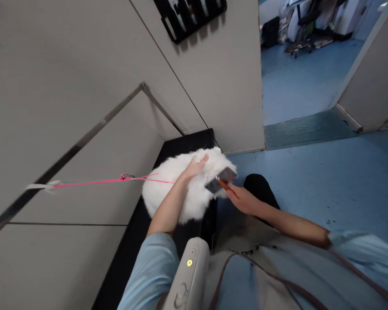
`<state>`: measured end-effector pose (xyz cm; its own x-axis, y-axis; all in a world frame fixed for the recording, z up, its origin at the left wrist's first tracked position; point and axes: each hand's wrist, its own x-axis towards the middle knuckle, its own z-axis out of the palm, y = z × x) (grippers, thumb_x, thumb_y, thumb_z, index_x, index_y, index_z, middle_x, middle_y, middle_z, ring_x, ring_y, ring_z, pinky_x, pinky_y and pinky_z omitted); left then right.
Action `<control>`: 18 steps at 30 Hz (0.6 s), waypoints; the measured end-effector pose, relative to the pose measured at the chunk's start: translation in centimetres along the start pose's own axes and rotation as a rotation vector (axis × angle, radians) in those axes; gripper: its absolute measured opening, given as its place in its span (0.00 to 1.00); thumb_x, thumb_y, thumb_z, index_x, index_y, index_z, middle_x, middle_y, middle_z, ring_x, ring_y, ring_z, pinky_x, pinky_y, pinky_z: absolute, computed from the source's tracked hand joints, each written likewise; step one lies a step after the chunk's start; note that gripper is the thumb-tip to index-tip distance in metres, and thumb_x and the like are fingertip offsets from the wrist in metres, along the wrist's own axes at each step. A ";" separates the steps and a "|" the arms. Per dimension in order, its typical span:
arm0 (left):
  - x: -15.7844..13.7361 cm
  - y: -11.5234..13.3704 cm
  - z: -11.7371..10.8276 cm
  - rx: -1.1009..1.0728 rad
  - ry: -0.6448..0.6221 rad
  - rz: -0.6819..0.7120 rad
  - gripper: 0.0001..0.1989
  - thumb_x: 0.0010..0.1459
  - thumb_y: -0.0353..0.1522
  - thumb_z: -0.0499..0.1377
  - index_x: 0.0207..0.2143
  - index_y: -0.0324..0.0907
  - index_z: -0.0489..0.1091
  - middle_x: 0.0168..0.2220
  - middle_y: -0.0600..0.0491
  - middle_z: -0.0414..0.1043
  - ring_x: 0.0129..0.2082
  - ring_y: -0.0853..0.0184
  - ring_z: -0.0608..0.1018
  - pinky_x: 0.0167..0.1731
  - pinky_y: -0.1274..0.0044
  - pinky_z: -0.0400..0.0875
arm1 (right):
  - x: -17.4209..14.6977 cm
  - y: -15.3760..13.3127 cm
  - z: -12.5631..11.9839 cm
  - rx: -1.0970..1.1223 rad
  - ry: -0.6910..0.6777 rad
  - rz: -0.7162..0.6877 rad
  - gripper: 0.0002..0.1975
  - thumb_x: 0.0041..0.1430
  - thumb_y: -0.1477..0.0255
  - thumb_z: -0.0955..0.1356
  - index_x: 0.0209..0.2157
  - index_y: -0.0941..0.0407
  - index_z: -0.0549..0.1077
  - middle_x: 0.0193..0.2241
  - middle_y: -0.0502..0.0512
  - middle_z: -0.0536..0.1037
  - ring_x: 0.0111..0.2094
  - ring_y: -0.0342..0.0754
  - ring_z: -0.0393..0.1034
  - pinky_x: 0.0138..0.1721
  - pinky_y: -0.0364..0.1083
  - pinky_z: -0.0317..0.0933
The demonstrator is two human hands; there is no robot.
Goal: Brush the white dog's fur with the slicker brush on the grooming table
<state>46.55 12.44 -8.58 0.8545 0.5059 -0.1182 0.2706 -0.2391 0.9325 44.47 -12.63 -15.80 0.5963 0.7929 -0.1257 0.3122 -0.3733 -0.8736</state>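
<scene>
On black table [181, 146]: left hand [195, 167], fingers flat, steadies fluffy white animal [184, 189]; right hand [242, 199], fingers clamped, angles grey slicker brush [220, 180] into fur.

White fluffy animal [181, 185] on black table [181, 144]

A fluffy white furry animal [184, 185] lies on the long black surface [181, 144], which runs along the wall. The left hand [195, 167] rests on top of the animal. The right hand [242, 199] is just right of it and holds a flat rectangular brush with an orange handle [220, 181] against its right side. A thin pink leash [97, 182] stretches from the animal to the left, to the slanted metal rail [84, 137] on the wall.
</scene>
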 end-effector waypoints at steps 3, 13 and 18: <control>-0.3 0.0 -0.6 -0.019 -0.058 -0.013 0.24 0.47 0.48 0.70 0.37 0.39 0.75 0.42 0.45 0.80 0.53 0.55 0.78 0.58 0.68 0.69 | 1.4 -0.9 0.9 -0.032 0.033 0.061 0.13 0.71 0.69 0.58 0.39 0.57 0.72 0.33 0.57 0.77 0.35 0.48 0.70 0.34 0.44 0.54; -0.9 -1.1 -0.5 0.223 -0.294 0.172 0.22 0.56 0.50 0.62 0.32 0.37 0.74 0.38 0.45 0.79 0.43 0.58 0.78 0.52 0.66 0.72 | 1.7 0.4 2.5 -0.088 -0.028 0.070 0.15 0.72 0.68 0.56 0.43 0.59 0.71 0.35 0.59 0.79 0.35 0.49 0.72 0.37 0.45 0.55; -1.9 -1.9 -0.8 0.281 -0.273 0.154 0.22 0.60 0.49 0.59 0.33 0.37 0.73 0.35 0.47 0.78 0.43 0.59 0.78 0.51 0.68 0.72 | 0.9 1.2 4.3 -0.123 -0.241 0.160 0.17 0.72 0.68 0.56 0.38 0.59 0.73 0.36 0.61 0.80 0.36 0.51 0.74 0.37 0.46 0.56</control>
<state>44.07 12.61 -9.82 0.9703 0.2172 -0.1061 0.2086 -0.5303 0.8217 42.21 -10.32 -18.96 0.4571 0.8054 -0.3773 0.3249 -0.5461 -0.7721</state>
